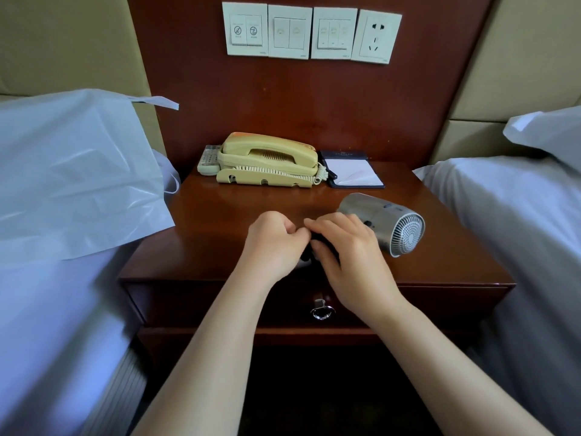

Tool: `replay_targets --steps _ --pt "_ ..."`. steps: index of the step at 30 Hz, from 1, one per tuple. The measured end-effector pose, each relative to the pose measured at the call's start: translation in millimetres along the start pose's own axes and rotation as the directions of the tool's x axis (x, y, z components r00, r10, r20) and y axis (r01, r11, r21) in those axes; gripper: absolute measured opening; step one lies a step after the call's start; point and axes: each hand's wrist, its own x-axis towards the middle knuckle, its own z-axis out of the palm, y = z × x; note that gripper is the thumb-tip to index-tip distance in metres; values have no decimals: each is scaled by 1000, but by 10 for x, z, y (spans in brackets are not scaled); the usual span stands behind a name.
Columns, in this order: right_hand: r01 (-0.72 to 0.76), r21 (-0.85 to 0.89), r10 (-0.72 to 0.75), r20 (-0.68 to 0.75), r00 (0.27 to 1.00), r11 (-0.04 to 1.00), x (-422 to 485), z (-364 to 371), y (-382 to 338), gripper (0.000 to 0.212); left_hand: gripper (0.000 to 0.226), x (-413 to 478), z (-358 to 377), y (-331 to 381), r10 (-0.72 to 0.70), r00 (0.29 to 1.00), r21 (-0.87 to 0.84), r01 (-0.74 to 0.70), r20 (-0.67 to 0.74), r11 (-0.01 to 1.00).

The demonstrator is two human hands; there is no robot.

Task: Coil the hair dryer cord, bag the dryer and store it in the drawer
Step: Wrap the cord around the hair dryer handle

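cord (309,247) mostly hidden between both hands

A single head-worn wide-angle view looks forward and steeply down onto the surface (220,221) from close above its front edge. It faces the wooden wall panel (314,99) rising behind the surface, with a bed (47,309) at either side of the surface.

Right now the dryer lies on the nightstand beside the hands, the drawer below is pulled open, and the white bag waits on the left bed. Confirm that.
Not quite: the head view shows the drawer shut. The dryer and bag are as stated.
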Motion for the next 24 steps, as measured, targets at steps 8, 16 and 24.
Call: replay_targets --steps 8,16,24 --pt "19 34 -24 149 989 999 158 -60 -8 32 36 24 -38 60 -15 1000 266 10 17 964" --pt "19 50 -25 139 990 999 105 -70 23 34 27 -30 -72 -13 -101 995 -148 103 16 984" --pt "-3 100 -6 86 996 995 30 -119 59 36 27 -245 9 -40 59 997 -182 -67 -49 981"
